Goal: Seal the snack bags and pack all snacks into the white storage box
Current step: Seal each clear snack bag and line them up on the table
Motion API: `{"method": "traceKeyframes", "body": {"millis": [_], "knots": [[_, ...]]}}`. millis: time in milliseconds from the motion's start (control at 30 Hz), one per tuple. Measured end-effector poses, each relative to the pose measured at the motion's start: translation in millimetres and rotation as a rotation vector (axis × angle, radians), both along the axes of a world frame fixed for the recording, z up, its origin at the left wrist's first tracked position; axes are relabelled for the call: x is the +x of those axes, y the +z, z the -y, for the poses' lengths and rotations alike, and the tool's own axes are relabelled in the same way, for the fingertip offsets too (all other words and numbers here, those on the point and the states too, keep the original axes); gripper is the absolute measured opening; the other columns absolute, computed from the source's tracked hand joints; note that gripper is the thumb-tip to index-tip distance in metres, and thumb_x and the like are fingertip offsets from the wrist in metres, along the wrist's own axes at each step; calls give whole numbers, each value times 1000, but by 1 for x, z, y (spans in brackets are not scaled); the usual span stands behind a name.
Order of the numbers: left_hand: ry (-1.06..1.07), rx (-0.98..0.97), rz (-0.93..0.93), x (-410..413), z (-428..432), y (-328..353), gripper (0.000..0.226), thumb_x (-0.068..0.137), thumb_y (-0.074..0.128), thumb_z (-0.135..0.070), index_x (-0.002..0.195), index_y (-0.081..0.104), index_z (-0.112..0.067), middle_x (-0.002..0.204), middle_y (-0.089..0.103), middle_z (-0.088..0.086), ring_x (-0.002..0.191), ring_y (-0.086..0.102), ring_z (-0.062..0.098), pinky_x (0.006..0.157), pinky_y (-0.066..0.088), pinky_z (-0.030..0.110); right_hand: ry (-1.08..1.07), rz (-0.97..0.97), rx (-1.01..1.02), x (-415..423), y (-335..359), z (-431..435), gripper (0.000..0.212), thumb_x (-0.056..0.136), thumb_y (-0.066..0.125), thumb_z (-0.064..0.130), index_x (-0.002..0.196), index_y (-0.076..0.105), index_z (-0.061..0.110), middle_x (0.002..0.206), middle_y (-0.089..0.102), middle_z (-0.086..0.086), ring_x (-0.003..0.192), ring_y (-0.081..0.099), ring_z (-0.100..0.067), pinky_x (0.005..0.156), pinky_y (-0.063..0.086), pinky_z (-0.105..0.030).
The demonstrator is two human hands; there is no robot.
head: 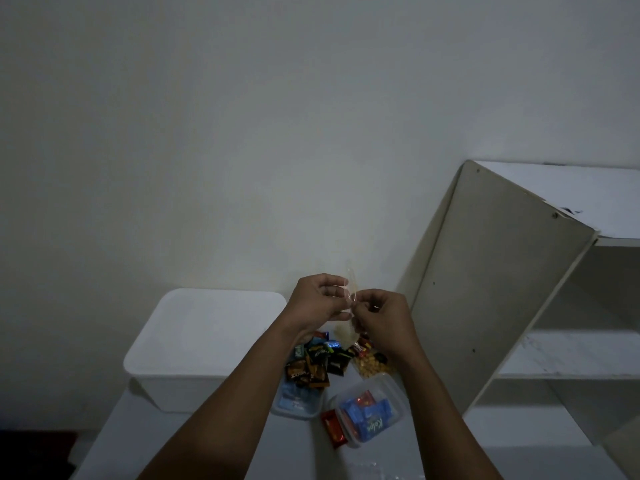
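Note:
A clear plastic snack bag (350, 282) is held up in front of the wall, with pale contents hanging low in it. My left hand (317, 301) pinches its top from the left and my right hand (382, 315) pinches it from the right. The white storage box (204, 344), with its lid on, stands at the left on the white table. Below my hands lie several dark and brown snack sachets (311, 367), a bag of yellow nuts (372, 367) and a red wrapped snack (333, 427).
A clear tub (374, 408) with blue and red packets stands near the front. Another clear tub (298, 401) with blue packets lies left of it. A white shelf unit (502, 271) rises at the right. The wall is close behind.

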State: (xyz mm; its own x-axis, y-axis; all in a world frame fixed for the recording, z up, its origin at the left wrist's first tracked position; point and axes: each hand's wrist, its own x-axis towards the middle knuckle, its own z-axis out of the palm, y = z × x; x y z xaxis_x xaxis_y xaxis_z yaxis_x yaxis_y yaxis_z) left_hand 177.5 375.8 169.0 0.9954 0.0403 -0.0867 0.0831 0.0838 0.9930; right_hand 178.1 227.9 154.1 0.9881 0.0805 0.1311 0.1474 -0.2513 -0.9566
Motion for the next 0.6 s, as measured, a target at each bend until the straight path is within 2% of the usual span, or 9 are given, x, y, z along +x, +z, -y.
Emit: {"method": "traceKeyframes", "body": {"millis": [100,267,400,500,600], "knots": [[6,6,20,0,-1,0,36,76,70,18,109,65,3,93,65,17,78,69,25,67,62,33,33,-10,-6,0,0,2,15,88,63,-2,91,75,6,59,65,-1,51,61,-12,50,49,-27],[87,-45,43,0,1,-2,34,77,69,17,107,66,2,91,65,16,75,66,22,64,60,30,-23,-9,-16,-1,-4,1,16,88,64,1,98,75,6,62,69,-3,52,62,-9,51,50,-24],[95,-36,40,1,-2,-3,34,76,68,18,106,67,1,89,65,15,73,66,22,64,60,30,17,-43,27,-3,-7,2,14,90,63,1,98,74,5,59,66,-4,45,56,-8,46,44,-24],[109,-55,24,2,-3,-4,33,76,70,16,105,67,0,88,66,14,72,66,23,75,61,40,-9,-35,56,-4,-7,5,15,90,63,3,98,75,6,68,71,-12,53,61,-13,51,49,-25],[117,-103,21,0,-1,0,31,79,68,17,105,66,-1,87,66,14,71,65,22,81,58,44,31,-19,92,-13,-9,9,16,95,63,21,105,75,16,80,74,-2,69,65,-12,61,53,-25]]}}
